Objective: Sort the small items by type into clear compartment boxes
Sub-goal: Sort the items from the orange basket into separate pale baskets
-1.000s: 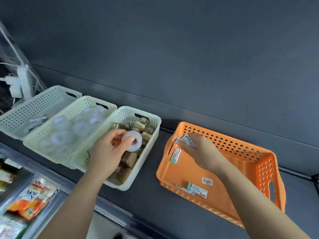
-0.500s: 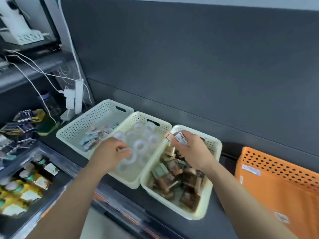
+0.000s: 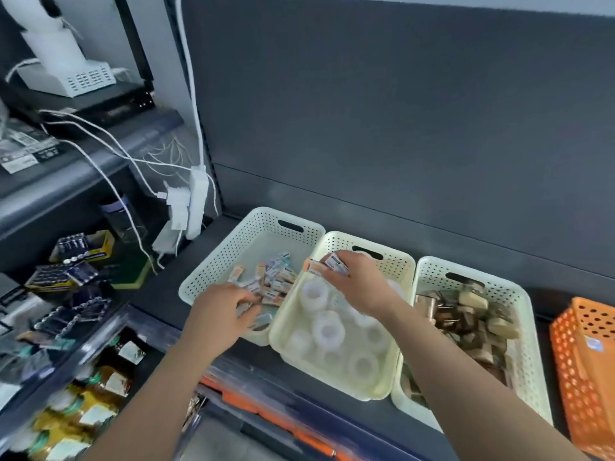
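Three cream perforated baskets stand in a row on the dark shelf. The left basket [image 3: 216, 261] holds small flat packets [image 3: 274, 277]. White tape rolls [image 3: 327, 327] fill the middle basket [image 3: 392, 261]. Brass padlocks [image 3: 466, 314] lie in the right basket [image 3: 519, 294]. My left hand [image 3: 219, 314] reaches over the near edge of the left basket, fingers spread and touching the packets, gripping nothing that I can see. My right hand [image 3: 359, 284] hovers over the far left corner of the middle basket, shut on a few small packets [image 3: 327, 264].
An orange perforated basket [image 3: 582, 361] stands at the far right. A white power strip [image 3: 196, 201] with cables hangs left of the baskets. Battery packs [image 3: 76, 251] and bottled goods [image 3: 93, 404] fill lower shelves at the left. A dark back panel rises behind.
My left hand let the tape roll go into the middle basket and moved left to the packet basket. My right hand carried its packets left, from over the padlocks to over the tape rolls.
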